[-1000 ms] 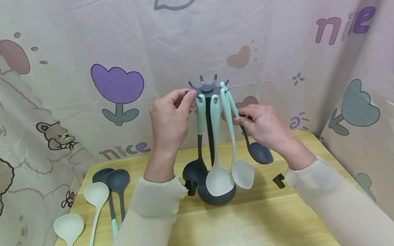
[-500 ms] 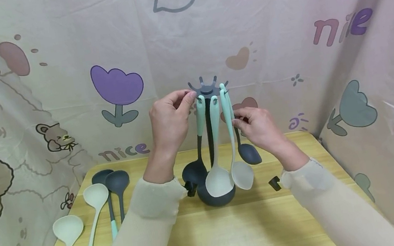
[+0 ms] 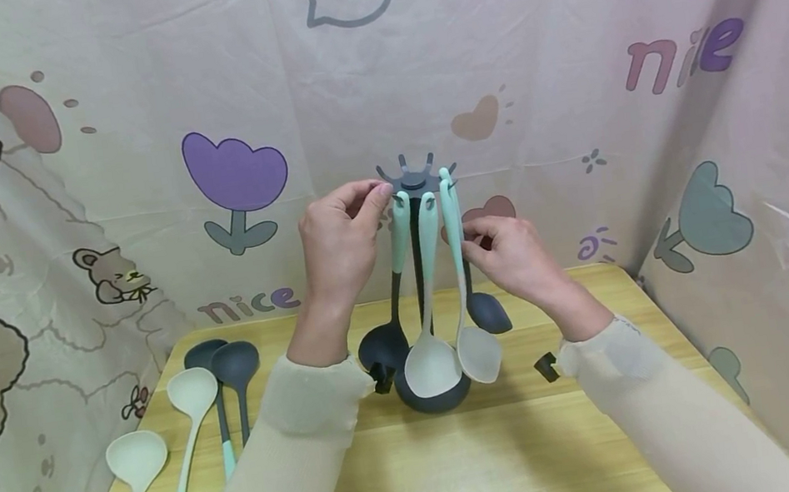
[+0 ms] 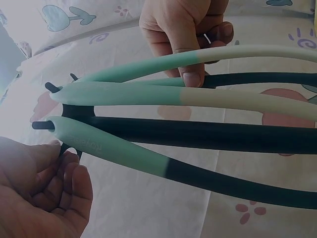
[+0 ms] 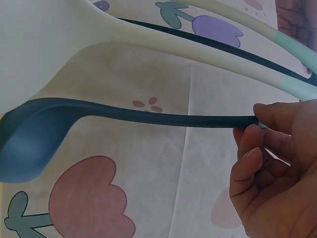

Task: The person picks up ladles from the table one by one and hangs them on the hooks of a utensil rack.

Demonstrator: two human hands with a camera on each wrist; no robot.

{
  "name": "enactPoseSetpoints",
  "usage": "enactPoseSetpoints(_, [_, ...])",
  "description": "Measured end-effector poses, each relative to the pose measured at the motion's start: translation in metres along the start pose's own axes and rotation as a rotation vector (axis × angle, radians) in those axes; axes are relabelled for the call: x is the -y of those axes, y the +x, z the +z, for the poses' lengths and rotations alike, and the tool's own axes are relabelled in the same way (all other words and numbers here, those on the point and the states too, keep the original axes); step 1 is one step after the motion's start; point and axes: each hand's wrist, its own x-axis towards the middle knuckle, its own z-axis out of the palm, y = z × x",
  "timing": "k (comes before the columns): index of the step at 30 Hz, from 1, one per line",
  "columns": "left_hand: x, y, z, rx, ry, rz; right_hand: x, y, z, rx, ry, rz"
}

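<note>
A dark utensil rack stands upright at the back of the table, its hooks spread at the top. My left hand pinches one of these hooks between thumb and finger. My right hand pinches the mint handle of a dark ladle near where it meets the dark shaft. That ladle hangs down behind a pale spoon, its top close to a rack hook. A pale ladle and another dark ladle hang from the front and left hooks. The right wrist view shows the held ladle's dark shaft.
On the table's left lie two pale utensils and two dark ones, partly under my left sleeve. The rack's round base rests on the wooden table. A printed curtain closes in the back and sides.
My right hand has moved left with the dark ladle, bringing it behind the pale spoon. The hanging utensils have shifted slightly left at their lower ends. My left hand stays at the hook.
</note>
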Motion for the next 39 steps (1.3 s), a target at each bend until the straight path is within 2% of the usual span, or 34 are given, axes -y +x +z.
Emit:
enactPoseSetpoints(15, [0.003, -0.001, -0.001, 0.003, -0.008, 0.010, 0.002, 0.000, -0.001, 0.012, 0.001, 0.008])
enactPoseSetpoints(21, [0.004, -0.001, -0.001, 0.000, 0.002, 0.016, 0.004, -0.002, -0.006, -0.022, 0.041, -0.017])
enactPoseSetpoints(26, [0.003, -0.002, -0.002, 0.003, 0.002, -0.001, 0.010, -0.003, -0.013, -0.052, 0.085, 0.000])
enactPoseSetpoints(30, [0.002, -0.002, -0.003, 0.000, -0.007, -0.003, 0.015, -0.004, -0.018, -0.140, 0.121, -0.008])
enactPoseSetpoints(35, [0.003, -0.003, -0.003, -0.007, -0.010, 0.004, 0.022, -0.003, -0.024, -0.312, 0.158, -0.067])
enactPoseSetpoints(39, [0.005, -0.003, -0.004, -0.009, -0.018, 0.008, 0.029, -0.001, -0.027, -0.411, 0.202, -0.111])
